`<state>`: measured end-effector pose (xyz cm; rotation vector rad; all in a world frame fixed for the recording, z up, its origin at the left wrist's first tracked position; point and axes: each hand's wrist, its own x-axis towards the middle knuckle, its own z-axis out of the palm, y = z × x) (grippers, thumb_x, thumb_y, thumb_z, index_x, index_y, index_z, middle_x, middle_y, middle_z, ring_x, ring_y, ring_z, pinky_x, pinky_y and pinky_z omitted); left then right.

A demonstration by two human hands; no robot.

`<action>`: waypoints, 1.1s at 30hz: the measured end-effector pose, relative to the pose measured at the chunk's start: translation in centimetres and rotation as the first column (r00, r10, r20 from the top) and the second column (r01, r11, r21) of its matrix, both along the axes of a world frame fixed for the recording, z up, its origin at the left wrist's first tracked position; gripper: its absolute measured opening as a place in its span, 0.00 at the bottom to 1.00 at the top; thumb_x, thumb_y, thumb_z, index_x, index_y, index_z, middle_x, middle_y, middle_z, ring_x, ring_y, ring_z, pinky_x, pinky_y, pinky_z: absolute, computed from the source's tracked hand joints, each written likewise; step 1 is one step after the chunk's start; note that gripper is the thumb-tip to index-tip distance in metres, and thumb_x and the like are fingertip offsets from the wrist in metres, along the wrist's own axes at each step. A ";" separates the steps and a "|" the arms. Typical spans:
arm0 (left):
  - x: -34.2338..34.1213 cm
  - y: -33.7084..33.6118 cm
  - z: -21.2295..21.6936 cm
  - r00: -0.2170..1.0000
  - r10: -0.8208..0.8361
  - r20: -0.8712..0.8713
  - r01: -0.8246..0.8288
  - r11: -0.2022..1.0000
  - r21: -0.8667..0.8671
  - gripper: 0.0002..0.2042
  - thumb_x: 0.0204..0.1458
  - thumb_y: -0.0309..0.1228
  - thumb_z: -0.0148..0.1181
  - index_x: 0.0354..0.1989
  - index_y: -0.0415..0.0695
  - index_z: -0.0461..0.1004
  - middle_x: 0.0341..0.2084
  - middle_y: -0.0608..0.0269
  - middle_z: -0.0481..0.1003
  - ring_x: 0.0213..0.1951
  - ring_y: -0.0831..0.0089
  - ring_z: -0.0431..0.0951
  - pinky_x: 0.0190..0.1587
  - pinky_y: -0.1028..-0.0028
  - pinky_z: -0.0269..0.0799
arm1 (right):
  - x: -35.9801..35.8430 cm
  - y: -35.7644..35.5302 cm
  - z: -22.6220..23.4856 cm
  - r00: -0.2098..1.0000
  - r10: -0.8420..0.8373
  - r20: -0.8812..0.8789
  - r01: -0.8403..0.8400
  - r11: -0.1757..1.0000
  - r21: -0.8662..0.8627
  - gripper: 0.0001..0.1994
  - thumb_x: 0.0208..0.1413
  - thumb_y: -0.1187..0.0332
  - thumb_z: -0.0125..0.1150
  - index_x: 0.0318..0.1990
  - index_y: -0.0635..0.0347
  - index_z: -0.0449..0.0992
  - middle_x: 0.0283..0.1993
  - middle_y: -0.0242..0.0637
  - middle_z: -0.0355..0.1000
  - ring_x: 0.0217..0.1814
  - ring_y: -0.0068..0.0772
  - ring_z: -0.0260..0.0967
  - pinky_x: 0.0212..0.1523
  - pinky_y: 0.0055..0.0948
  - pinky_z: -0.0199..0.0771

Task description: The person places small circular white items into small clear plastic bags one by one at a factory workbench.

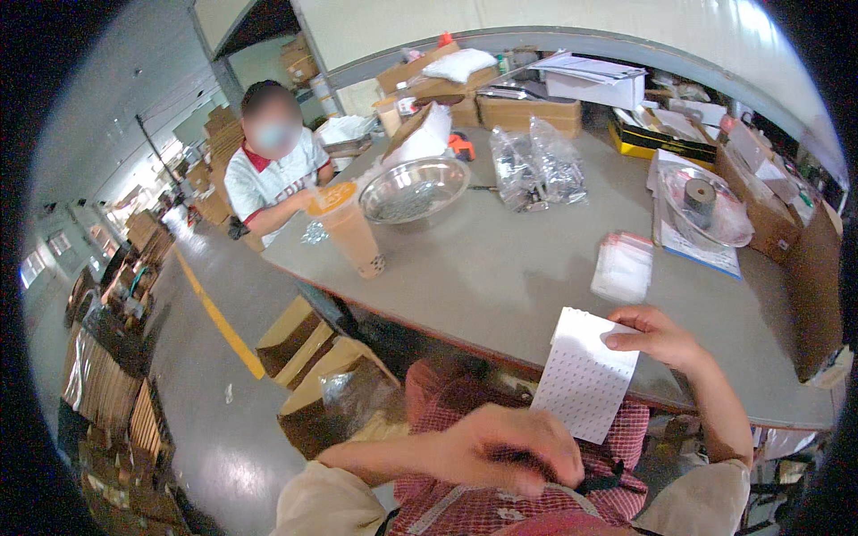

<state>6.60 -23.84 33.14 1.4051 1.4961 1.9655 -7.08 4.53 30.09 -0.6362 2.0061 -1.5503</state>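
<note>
The long grey worktable [500, 268] bears a round steel bowl [414, 188]. At its near edge the right hand [657, 338] pinches a white dotted label sheet [583, 375], seemingly unpeeled. The left hand [505, 447] curls closed in the lap; its contents are hidden.

Sheet [583, 377] over table [500, 268] edge, bowl [413, 188] behind, cup [350, 229] left

1. Grey counter [500, 268].
2. On it: steel bowl [414, 188], drink cup [351, 230], clear bags [536, 165], small pouches [623, 265].
3. Cardboard boxes [527, 112] along its far edge.
</note>
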 end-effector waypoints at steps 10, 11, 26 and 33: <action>-1.6 9.1 -3.3 0.714 -0.689 -0.123 0.453 0.320 0.832 0.28 0.52 0.53 0.60 0.33 0.32 0.78 0.29 0.42 0.77 0.34 0.53 0.75 0.35 0.56 0.70 | 0.2 -0.6 0.6 0.997 0.075 -0.035 -0.074 0.996 0.052 0.13 0.60 0.63 0.63 0.45 0.62 0.76 0.40 0.26 0.74 0.43 0.18 0.66 0.46 0.23 0.67; -1.4 9.1 -3.3 0.713 -0.693 -0.106 0.423 0.304 0.854 0.28 0.52 0.53 0.60 0.35 0.32 0.77 0.31 0.42 0.77 0.35 0.54 0.75 0.35 0.54 0.70 | 0.1 -0.7 0.4 0.995 0.096 -0.039 -0.094 0.995 0.040 0.13 0.61 0.63 0.62 0.45 0.63 0.76 0.40 0.26 0.74 0.44 0.18 0.66 0.47 0.23 0.67; -1.0 7.9 -1.1 0.818 -0.554 0.157 0.329 0.673 0.663 0.18 0.54 0.43 0.60 0.34 0.35 0.79 0.31 0.47 0.78 0.36 0.59 0.77 0.38 0.59 0.70 | -1.2 0.7 -2.1 0.950 0.096 -0.297 -0.078 0.994 0.072 0.16 0.60 0.61 0.63 0.48 0.65 0.75 0.40 0.30 0.75 0.43 0.19 0.66 0.45 0.24 0.68; -0.6 7.9 -0.8 0.824 -0.543 0.160 0.347 0.709 0.614 0.13 0.55 0.37 0.60 0.33 0.37 0.79 0.31 0.49 0.78 0.35 0.62 0.78 0.38 0.62 0.69 | -1.2 0.3 -1.6 0.959 0.104 -0.263 -0.060 0.984 0.169 0.15 0.61 0.62 0.62 0.47 0.65 0.75 0.39 0.27 0.74 0.42 0.16 0.65 0.43 0.22 0.68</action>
